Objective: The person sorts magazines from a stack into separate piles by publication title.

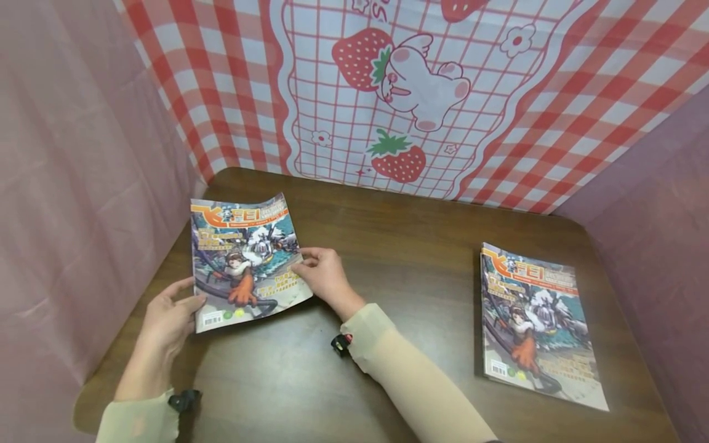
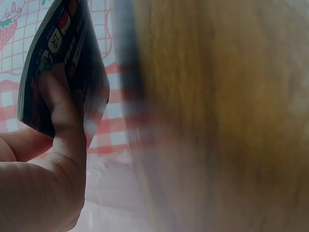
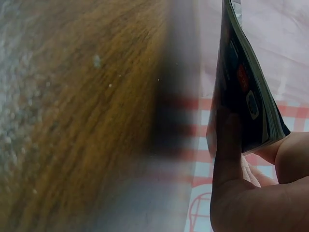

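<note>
A magazine (image 1: 249, 264) with a colourful comic-style cover and "FEI" in its title is held between both hands over the left part of the table. My left hand (image 1: 173, 314) grips its lower left edge, thumb on the cover and fingers beneath. At the right edge, my right hand (image 1: 327, 277) pinches it the same way. Both wrist views show the dark back cover (image 2: 72, 67) with fingers spread against it, and the page edges (image 3: 258, 82) show in the right wrist view. The magazine is lifted off the table, its top right corner curling up.
On the right side of the brown wooden table (image 1: 388, 258) lies a stack of magazines (image 1: 537, 326) with the same cover on top. A red-and-white checked cloth (image 1: 232, 80) with strawberries hangs behind, and pink curtains (image 1: 83, 154) flank the table.
</note>
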